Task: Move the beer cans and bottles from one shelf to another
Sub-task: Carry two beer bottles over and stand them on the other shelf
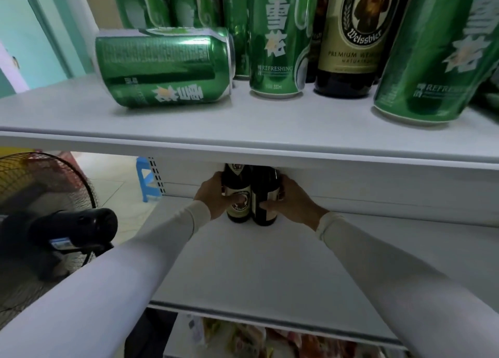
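The upper shelf (243, 147) hid the necks and tops of the two dark bottles (239, 195) gripped by the left hand (213, 195) and right hand (294, 201) on the lower shelf (243, 263). The right hand's fingers went behind its bottle, out of sight. The top edge cut off the standing cans (275, 41) and the labelled bottle (356, 33); the right edge clipped the nearest can (437, 55). Packets (243, 336) on the bottom shelf were too blurred to identify. The fan (46, 201) ran off the left edge.
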The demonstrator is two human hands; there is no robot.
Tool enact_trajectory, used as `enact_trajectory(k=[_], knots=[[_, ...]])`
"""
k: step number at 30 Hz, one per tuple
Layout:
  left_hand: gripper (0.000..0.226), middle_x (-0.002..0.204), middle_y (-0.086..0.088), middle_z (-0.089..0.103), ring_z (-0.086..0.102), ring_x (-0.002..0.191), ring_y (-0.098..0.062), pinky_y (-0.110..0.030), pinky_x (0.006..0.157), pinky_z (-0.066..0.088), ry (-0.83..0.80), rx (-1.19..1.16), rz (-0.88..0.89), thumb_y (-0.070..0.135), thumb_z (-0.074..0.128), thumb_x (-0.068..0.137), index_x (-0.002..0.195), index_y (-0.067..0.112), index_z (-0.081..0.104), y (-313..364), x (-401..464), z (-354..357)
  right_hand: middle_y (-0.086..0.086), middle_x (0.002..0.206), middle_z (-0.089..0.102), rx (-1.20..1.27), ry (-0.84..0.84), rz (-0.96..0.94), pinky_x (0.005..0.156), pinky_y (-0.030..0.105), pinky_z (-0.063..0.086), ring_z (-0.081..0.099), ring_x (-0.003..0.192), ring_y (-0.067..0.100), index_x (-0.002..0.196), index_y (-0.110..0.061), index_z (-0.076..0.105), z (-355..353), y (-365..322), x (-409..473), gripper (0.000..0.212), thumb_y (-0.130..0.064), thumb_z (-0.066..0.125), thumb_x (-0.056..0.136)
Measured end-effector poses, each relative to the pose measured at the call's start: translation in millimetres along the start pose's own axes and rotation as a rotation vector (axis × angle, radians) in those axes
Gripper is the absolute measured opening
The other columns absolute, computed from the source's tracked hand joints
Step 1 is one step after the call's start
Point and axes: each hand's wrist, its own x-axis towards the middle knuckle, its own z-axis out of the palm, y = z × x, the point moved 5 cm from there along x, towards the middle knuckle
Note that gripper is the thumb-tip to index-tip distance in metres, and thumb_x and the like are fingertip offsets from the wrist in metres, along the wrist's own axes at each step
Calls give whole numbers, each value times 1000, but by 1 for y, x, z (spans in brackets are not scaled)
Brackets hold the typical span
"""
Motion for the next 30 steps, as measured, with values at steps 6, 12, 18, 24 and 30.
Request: enact_trajectory(k=[6,12,18,24,30], knots=[[72,118,-5,63,63,104,-22,-42,91,53,-121,8,44,28,86,65,124,10,49,-4,-18,-13,-2,110,61,38,116,96,87,30,49,60,102,16,124,-13,48,10,-4,-19,73,-28,90,66],[68,119,-3,63,62,106,-21,-40,94,52,-201,15,87,27,86,67,123,11,50,-11,-34,-23,-2,111,62,-8,242,160,76,28,51,62,97,17,123,-20,48,16,-12,-45,84,-50,88,57],[66,115,-1,63,62,104,-19,-37,90,54,-232,-23,89,27,86,66,120,12,52,-11,-42,-25,-3,111,59,-39,234,136,77,28,45,59,100,16,116,-20,53,6,-21,-58,70,-48,88,62],[86,114,1,63,62,105,-20,-41,90,54,-170,-126,41,46,84,50,124,18,49,5,-47,-28,-4,109,60,-18,144,140,82,31,47,59,103,20,121,-18,47,7,-38,-45,70,-42,86,68],[75,104,4,63,62,99,-20,-32,85,51,-74,-152,23,41,85,54,118,20,52,4,-59,-23,-7,105,60,-64,176,153,81,31,49,59,100,18,113,-23,46,16,-48,-57,65,-47,84,66]])
